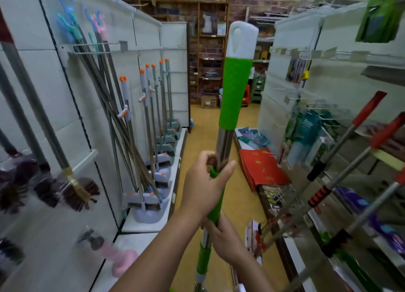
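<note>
A mop pole (235,90) stands upright in the middle of the head view, with a steel shaft, a long green grip and a white cap at its top. My left hand (205,185) grips the shaft at a green collar about halfway up. Just below it, my right hand (223,239) holds the same pole on a green sleeve. Another green collar shows lower on the shaft, and the pole's bottom end is out of frame.
I stand in a narrow shop aisle with a tan floor (221,120). Mops and brooms (151,125) lean on the white left wall, brushes (74,191) hang nearer. Red-handled poles (350,142) and red packets (260,169) crowd the right shelves. A wooden shelf (210,50) closes the far end.
</note>
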A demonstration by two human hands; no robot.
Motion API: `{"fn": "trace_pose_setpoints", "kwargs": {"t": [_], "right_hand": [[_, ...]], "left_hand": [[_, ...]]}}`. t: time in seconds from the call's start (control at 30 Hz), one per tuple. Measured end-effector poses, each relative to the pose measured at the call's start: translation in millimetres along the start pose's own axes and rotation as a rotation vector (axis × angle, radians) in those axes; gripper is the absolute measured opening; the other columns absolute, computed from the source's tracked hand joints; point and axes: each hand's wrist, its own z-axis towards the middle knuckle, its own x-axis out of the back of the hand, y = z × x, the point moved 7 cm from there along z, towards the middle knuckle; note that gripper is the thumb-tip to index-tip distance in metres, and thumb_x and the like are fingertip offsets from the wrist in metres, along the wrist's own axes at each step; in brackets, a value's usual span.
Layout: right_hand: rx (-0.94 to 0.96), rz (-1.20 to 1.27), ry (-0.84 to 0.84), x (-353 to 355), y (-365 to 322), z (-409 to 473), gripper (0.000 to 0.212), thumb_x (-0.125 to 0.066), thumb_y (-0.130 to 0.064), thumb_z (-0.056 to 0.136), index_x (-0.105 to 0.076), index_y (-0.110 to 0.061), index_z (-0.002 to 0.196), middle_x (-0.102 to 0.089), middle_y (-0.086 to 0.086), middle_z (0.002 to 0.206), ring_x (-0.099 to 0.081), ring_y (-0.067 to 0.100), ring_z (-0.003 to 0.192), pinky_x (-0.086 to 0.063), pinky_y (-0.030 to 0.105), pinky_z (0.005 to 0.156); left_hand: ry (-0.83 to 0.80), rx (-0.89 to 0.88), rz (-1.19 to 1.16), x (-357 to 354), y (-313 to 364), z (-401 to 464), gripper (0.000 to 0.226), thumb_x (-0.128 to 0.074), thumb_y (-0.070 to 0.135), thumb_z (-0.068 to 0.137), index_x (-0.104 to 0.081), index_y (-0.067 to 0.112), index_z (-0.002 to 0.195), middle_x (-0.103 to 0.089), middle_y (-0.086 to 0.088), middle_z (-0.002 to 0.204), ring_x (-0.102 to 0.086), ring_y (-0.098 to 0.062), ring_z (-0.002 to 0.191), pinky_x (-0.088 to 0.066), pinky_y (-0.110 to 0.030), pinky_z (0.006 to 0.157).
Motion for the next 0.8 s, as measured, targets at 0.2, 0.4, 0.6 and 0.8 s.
{"fn": "trace_pose_setpoints", "kwargs": {"t": [0.2, 0.4, 0.6, 0.8], "right_hand": [[0.048, 0.018, -0.015, 42, 0, 118, 0.038, -0.044, -0.027, 0.097, -0.032, -0.053, 0.121, -0.052, -0.015, 0.129, -0.051, -0.001, 0.119, -0.047, 0.027, 0.100], [0.013, 0.021, 0.031, 80, 24, 222, 0.038, -0.045, -0.028, 0.096, -0.034, -0.053, 0.122, -0.052, -0.020, 0.130, -0.049, -0.005, 0.120, -0.044, 0.030, 0.104], [-0.059, -0.017, 0.095, 122, 43, 343, 0.028, -0.042, -0.022, 0.097, -0.041, -0.047, 0.109, -0.054, -0.026, 0.114, -0.053, -0.020, 0.101, -0.046, 0.010, 0.084], [-0.056, -0.051, 0.234, 179, 38, 462, 0.030, -0.047, -0.027, 0.095, -0.047, -0.041, 0.121, -0.058, -0.022, 0.121, -0.053, -0.011, 0.113, -0.044, 0.011, 0.091]], "left_hand": [[-0.112, 0.168, -0.069, -41, -91, 79, 0.012, -0.058, 0.042, 0.084, -0.051, 0.042, 0.092, -0.063, 0.018, 0.093, -0.060, 0.006, 0.086, -0.049, -0.010, 0.071], [-0.185, 0.149, -0.116, -71, -141, 179, 0.017, -0.058, 0.034, 0.087, -0.051, 0.048, 0.092, -0.064, 0.017, 0.094, -0.059, 0.010, 0.087, -0.050, -0.013, 0.076], [-0.222, 0.174, -0.209, -107, -211, 295, 0.016, -0.059, 0.027, 0.088, -0.055, 0.041, 0.094, -0.064, 0.019, 0.088, -0.060, 0.011, 0.080, -0.045, -0.004, 0.065], [-0.330, 0.118, -0.276, -144, -245, 424, 0.020, -0.060, 0.023, 0.087, -0.055, 0.040, 0.095, -0.065, 0.018, 0.090, -0.060, 0.014, 0.082, -0.047, -0.005, 0.067]]}}
